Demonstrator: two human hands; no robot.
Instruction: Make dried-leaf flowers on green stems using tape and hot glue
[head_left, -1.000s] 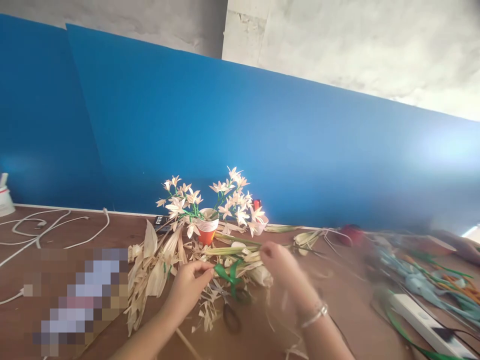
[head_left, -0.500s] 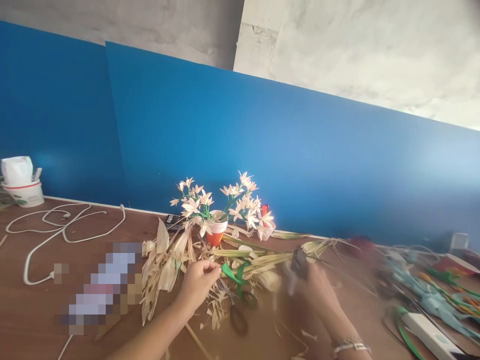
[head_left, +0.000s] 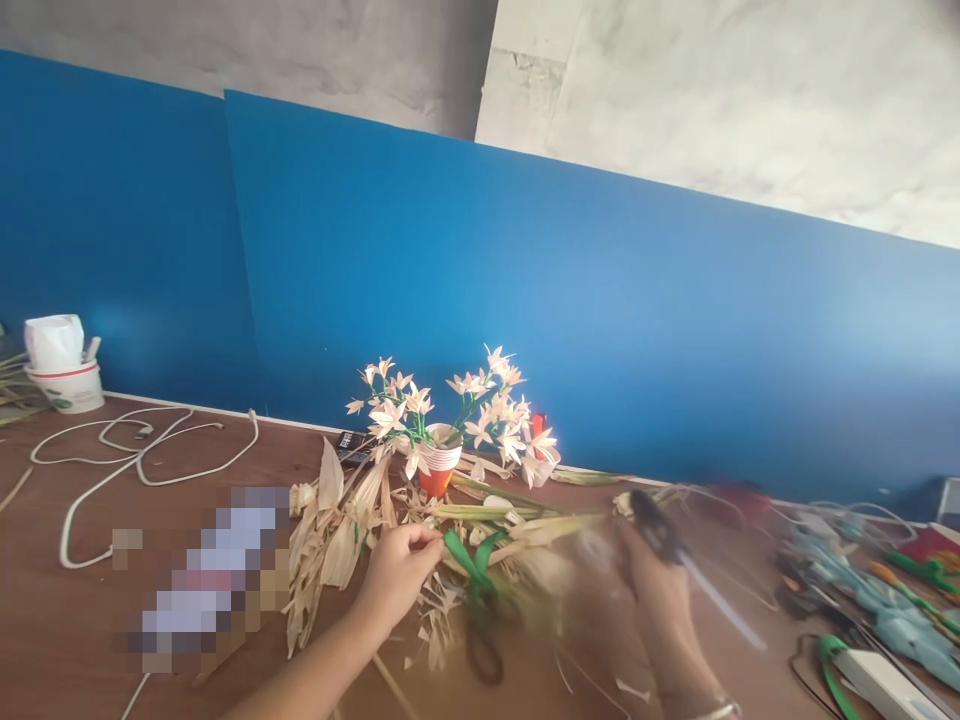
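Note:
My left hand [head_left: 401, 572] is closed in a pinch on the end of a green ribbon [head_left: 469, 556], which is wrapped around a bundle of pale dried stems [head_left: 525, 528] lying on the brown table [head_left: 90, 610]. Smeared by motion, my right hand [head_left: 656, 595] is to the right of the bundle. It grips a dark tool [head_left: 649, 518] with a pale line trailing off to the right. Black-handled scissors [head_left: 480, 640] lie on the table between my hands.
An orange-and-white cup [head_left: 438, 466] of pale paper flowers stands behind a heap of dried leaves [head_left: 330, 530]. A white cable [head_left: 135, 460] and a white tub [head_left: 66, 380] are at the left. Green-stemmed craft pieces [head_left: 892, 610] and a power strip [head_left: 877, 682] are at the right, with a blue panel [head_left: 525, 300] behind.
My right hand left the bundle, moved right and came up with a dark tool. My left hand kept its pinch on the green ribbon. The view shifted slightly to the left.

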